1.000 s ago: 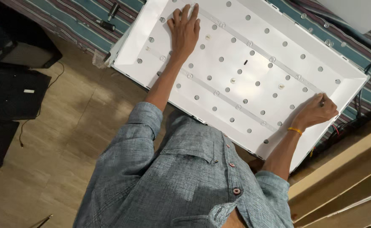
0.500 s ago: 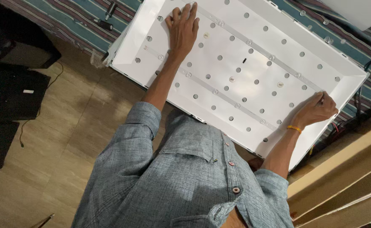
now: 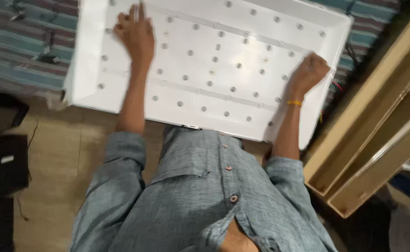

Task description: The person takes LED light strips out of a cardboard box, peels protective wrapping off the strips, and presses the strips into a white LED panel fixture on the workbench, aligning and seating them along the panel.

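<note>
While the white backlight panel (image 3: pixel 214 60) lies flat on the striped bed cover (image 3: pixel 23 46), the left hand (image 3: pixel 137 32) presses it with fingers spread and the right hand (image 3: pixel 310 72) rests clenched near the right rim; judged step: seating the sheet, next needing even pressure

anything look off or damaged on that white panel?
Nothing stands out. The white panel lies flat on the striped cloth, its rows of small round lenses look regular, and no crack or spill shows. Left hand lies flat on it; right hand is curled near its edge.
</note>
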The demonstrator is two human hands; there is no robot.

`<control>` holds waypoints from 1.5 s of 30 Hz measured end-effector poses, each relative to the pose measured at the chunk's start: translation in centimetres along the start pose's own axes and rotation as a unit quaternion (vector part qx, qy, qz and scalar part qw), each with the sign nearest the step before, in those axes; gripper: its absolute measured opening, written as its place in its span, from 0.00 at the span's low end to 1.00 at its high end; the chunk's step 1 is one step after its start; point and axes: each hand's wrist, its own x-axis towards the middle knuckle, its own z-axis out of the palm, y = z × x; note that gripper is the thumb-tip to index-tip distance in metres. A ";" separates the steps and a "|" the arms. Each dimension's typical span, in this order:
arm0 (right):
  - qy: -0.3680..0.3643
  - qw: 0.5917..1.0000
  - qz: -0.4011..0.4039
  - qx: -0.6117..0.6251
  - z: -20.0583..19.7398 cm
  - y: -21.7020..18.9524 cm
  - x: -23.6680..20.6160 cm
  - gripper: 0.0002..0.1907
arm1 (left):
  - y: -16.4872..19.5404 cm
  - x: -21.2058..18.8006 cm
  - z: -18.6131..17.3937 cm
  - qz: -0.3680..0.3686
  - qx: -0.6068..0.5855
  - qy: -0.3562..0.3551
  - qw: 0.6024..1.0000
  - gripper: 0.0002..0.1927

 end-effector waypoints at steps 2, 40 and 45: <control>0.000 1.000 -0.017 0.006 -0.6 -0.1 -0.1 0.09 | 0.3 -0.2 0.0 0.014 -0.008 -0.008 1.000 0.24; -0.027 0.999 -0.033 -0.017 -1.9 -0.3 -1.4 0.16 | 0.5 -0.9 -1.2 0.023 -0.063 -0.038 0.997 0.22; -0.025 0.999 -0.021 -0.004 -1.7 -0.2 -1.3 0.15 | 0.4 -0.7 -1.2 -0.018 -0.087 -0.073 0.993 0.21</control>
